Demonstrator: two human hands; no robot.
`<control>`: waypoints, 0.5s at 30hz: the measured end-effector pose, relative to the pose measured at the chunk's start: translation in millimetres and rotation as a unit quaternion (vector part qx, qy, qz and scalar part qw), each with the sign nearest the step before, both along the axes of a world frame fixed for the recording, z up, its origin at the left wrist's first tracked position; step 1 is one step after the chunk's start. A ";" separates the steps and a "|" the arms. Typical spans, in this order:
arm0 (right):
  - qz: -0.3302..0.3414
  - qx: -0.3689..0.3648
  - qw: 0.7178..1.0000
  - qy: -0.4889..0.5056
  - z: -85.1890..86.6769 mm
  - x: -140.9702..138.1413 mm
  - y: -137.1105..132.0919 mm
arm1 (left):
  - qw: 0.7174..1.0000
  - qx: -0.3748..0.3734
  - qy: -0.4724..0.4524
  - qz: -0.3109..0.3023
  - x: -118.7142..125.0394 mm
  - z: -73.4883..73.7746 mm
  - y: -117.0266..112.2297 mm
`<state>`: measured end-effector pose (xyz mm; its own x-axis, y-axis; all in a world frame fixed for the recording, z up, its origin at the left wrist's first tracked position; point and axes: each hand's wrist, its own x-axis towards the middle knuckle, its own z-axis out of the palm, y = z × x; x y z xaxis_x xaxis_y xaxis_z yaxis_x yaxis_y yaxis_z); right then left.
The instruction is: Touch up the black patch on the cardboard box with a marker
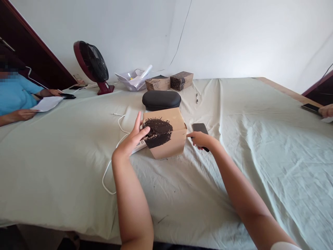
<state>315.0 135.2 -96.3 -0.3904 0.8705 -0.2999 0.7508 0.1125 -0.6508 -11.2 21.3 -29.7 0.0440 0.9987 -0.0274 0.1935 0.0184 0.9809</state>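
Note:
A brown cardboard box (175,146) with a large patch of black scribbled ink stands tilted in front of me. My left hand (134,137) grips its left side, with the thumb on the inked face and the fingers partly hidden behind. At the box's right edge, my right hand (201,139) reaches out its index finger, which touches or nearly touches the cardboard. Its other fingers are curled, and a small dark bit shows near them; what they hold, if anything, is unclear. Beneath that hand lies a black phone (199,127), partly covered.
Behind the box sits a black zip case (161,99). Farther back are two inked cardboard boxes (158,84), a clear plastic basket (132,83) and a fan (93,64). A white cable (105,173) loops at left. A pen (197,98) lies at right; people sit at both sides.

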 end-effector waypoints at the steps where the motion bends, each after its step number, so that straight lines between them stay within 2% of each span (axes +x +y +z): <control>1: 0.001 -0.016 1.000 0.022 5.6 5.4 1.1 | 1.000 0.004 0.001 -0.010 -3.8 -0.9 -1.6; 4: -0.014 -0.027 0.994 0.108 25.0 17.8 2.0 | 0.999 0.024 0.018 -0.044 -13.0 -2.0 -6.9; 6: -0.041 -0.025 0.979 0.200 37.6 23.1 0.5 | 0.998 0.025 0.036 -0.051 -15.4 -1.1 -9.7; 10: -0.064 -0.033 0.909 0.410 55.6 24.8 -6.2 | 0.996 0.036 0.052 -0.065 -11.7 0.8 -10.2; 15: -0.017 0.004 0.833 0.553 67.4 9.0 -17.0 | 0.993 0.066 0.034 -0.093 -6.4 -5.2 -2.6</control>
<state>324.0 118.2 -28.9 -0.3993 0.8869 0.2324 -0.3037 0.1112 -0.9462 -17.7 18.7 -34.9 0.2310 0.9684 0.0943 0.2475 -0.1523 0.9568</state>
